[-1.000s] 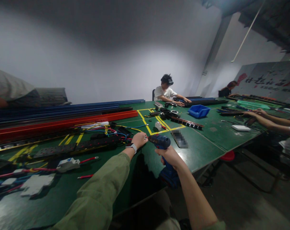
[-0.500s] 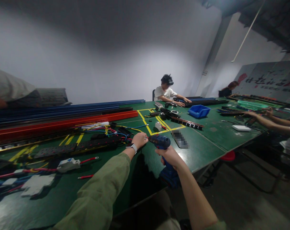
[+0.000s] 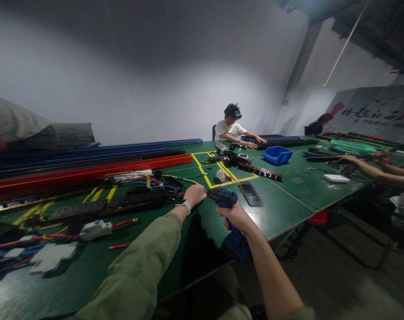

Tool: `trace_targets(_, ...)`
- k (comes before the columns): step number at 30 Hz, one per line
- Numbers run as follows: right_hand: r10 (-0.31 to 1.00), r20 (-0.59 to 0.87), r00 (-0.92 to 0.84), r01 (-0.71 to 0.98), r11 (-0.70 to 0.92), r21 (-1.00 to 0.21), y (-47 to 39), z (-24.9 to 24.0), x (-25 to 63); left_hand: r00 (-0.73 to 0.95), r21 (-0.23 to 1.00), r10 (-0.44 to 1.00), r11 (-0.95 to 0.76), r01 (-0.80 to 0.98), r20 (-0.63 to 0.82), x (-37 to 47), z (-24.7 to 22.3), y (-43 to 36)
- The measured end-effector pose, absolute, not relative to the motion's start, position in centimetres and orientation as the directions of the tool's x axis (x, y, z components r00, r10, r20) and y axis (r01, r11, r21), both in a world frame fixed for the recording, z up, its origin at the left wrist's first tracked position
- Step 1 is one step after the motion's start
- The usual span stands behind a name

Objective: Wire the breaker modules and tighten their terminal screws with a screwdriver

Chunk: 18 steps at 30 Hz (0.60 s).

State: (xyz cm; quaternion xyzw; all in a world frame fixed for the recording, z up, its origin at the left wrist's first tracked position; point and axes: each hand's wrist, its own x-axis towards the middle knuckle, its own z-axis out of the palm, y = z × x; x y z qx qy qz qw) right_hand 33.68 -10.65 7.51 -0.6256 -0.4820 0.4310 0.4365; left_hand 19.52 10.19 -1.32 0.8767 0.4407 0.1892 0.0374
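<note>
My right hand (image 3: 238, 218) is wrapped round the handle of a blue cordless drill (image 3: 224, 197), whose nose points left. Right at the drill's tip, my left hand (image 3: 194, 195) is closed with its fingers pinched together; what it holds is too small and too covered to name. A watch (image 3: 183, 203) is on my left wrist. Just left of that hand lie a black socket strip (image 3: 138, 200) and a tangle of coloured wires (image 3: 165, 183). Nearer to me, a white circuit breaker (image 3: 95, 229) with red wires lies on the green table (image 3: 288, 200).
Long red (image 3: 88, 175) and blue rails run along the table's left back. A small breaker (image 3: 221, 175), a phone (image 3: 250, 194) and a blue bin (image 3: 277, 154) lie ahead. One person (image 3: 233, 126) works across the table; another person's arms reach in from the right.
My hands and the drill look unchanged in place. At the far right, the other person's hands have shifted slightly.
</note>
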Motion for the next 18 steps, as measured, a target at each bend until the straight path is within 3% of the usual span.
trace_targets(18, 0.975, -0.12, 0.186, 0.233, -0.163, -0.959, -10.87, 7.77, 33.56, 0.54, 0.227, 0.791, -0.604, 0.764, 0.288, 19.54, -1.2, 10.14)
